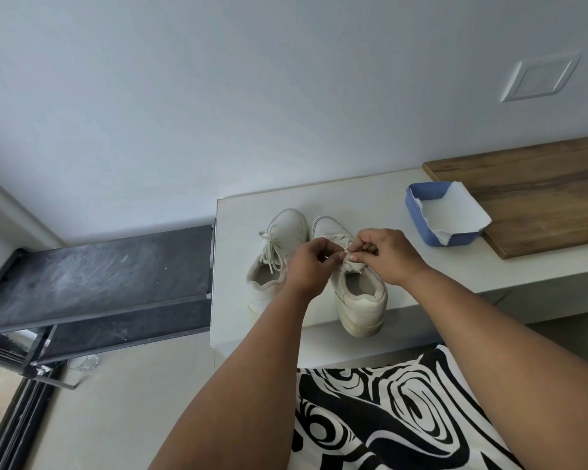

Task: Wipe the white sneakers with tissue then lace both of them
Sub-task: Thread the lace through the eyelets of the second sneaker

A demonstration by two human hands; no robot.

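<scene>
Two white sneakers stand side by side on a white counter (370, 195), toes toward the wall. The left sneaker (279, 245) has its lace threaded and tied in a loose bow. Over the tongue of the right sneaker (357, 296) both my hands work the lace (348, 256). My left hand (308, 266) pinches one part of it with curled fingers. My right hand (384, 252) pinches the other part between thumb and forefinger. The hands hide most of that shoe's eyelets. A blue tray (418, 212) with white tissue (452, 212) sits to the right.
A brown wooden board (537, 195) lies on the counter at the far right, under the tray's edge. A dark metal rack (92, 276) stands left of the counter. My black-and-white patterned clothing (387, 418) is below. A wall plate (540, 78) is on the wall.
</scene>
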